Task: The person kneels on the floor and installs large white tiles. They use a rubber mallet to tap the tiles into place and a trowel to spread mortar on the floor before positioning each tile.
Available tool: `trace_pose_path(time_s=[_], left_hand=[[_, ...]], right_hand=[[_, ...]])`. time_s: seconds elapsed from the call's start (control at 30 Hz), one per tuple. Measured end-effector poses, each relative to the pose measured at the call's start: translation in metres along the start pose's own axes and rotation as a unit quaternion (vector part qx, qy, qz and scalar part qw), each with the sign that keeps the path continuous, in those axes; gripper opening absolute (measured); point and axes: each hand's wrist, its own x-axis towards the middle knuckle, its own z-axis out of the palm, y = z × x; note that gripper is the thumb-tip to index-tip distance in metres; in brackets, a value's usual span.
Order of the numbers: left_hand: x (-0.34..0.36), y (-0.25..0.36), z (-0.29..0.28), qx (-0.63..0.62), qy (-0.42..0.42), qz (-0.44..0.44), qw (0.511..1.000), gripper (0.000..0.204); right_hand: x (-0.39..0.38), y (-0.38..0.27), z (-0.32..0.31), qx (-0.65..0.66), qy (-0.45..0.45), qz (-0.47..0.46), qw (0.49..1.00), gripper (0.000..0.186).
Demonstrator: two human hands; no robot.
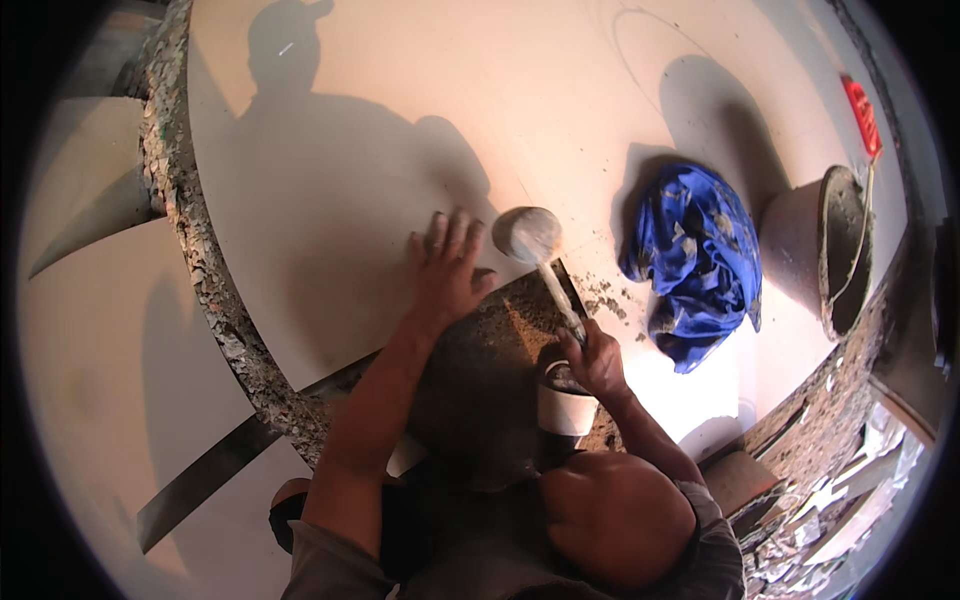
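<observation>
My left hand [447,270] lies with spread fingers on a large pale tile [340,230], near the tile's front edge. In my right hand [597,360] is the handle of a mallet [533,235], gripped low down. Its rounded, dirty whitish head is over the tile, to the right of my left fingers; whether it touches the surface I cannot tell. Below the right hand stands a small white tub [566,408] with dark contents, partly hidden by that hand. Dark sandy mortar [520,310] is spread at the tile's edge, in front of my knees.
A crumpled blue cloth [695,260] lies to the right, beside a tipped, mortar-crusted bucket [795,245]. Beyond the bucket is a red ribbed object [862,115]. Rough, rubble-like strips [205,260] border the tile left and right. Crumbs of mortar [605,298] are scattered beside the mallet.
</observation>
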Motion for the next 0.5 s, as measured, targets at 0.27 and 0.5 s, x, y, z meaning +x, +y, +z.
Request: trace_pose_path(time_s=[0.27,0.5], left_hand=[[0.031,0.067,0.026,-0.035,0.143,0.024,0.989,0.071],[0.025,0.059,0.029,-0.093,0.162,0.056,0.981,0.068]], right_hand=[[0.004,0.043,-0.024,-0.085,0.103,0.045,0.99,0.031],[0.02,0.011,-0.027,-0.006,0.185,0.0,0.983,0.053]])
